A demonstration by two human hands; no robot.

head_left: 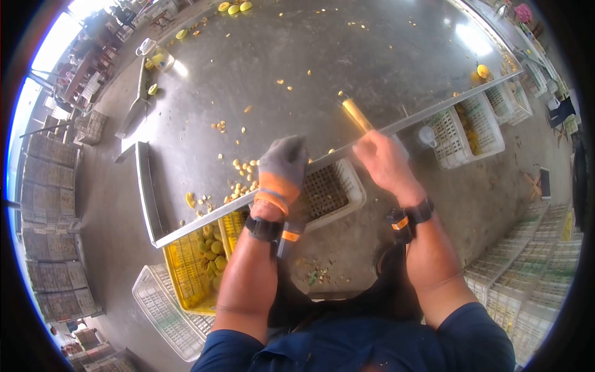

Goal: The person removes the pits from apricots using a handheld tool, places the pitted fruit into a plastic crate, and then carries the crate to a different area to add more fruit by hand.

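My left hand (282, 166), in a grey and orange glove, is curled closed over the front edge of the grey metal table (204, 124). What its fingers hold, if anything, is hidden. My bare right hand (383, 160) is wrapped round a tool with a yellow handle (357, 116), which points away from me over the table; its working end is too small to make out. Small pale-yellow pieces (238, 186) lie in a loose pile left of the glove. Below the edge, between my hands, is a white plastic crate (356, 186).
A yellow crate (180, 273) of yellow-green round fruit (214, 251) stands at the lower left, beside a white crate (152, 297). More white crates (441, 133) are under the right side. A clear jug (160, 57) and scattered fruit (233, 9) sit on the table's far side.
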